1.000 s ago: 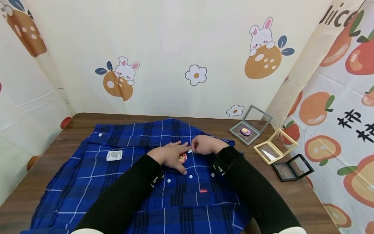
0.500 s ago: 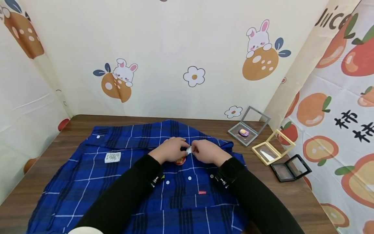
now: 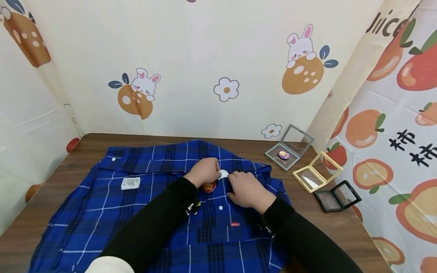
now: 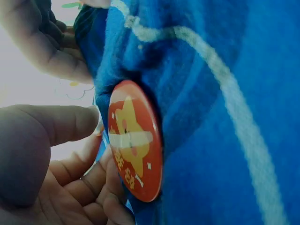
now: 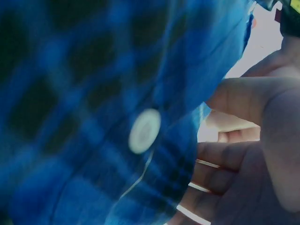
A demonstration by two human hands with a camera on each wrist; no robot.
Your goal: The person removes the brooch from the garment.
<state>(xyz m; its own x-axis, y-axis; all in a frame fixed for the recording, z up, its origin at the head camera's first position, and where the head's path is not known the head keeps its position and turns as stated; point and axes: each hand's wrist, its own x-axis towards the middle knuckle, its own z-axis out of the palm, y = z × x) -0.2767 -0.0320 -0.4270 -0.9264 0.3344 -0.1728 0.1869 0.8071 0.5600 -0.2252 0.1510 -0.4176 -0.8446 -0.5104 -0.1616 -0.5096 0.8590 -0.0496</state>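
Note:
A blue plaid shirt lies spread on the table. My left hand pinches a small white disc at the shirt's upper middle, its thumb at the cloth's edge in the left wrist view. Just below that hand, a round red badge with a yellow star sits on the cloth. My right hand is to the right of the disc, gripping a fold of the shirt; in the right wrist view the thumb and fingers meet the cloth's edge beside a white shirt button.
To the right stand three open hinged clear cases: a grey case with a purple badge in it, a cream case and a black case. A printed cloth wall rises behind the table.
The left hand, flat over the badge at first, has lifted and curled its fingers beside it. The white disc now shows more fully. The right hand has shifted slightly lower and right.

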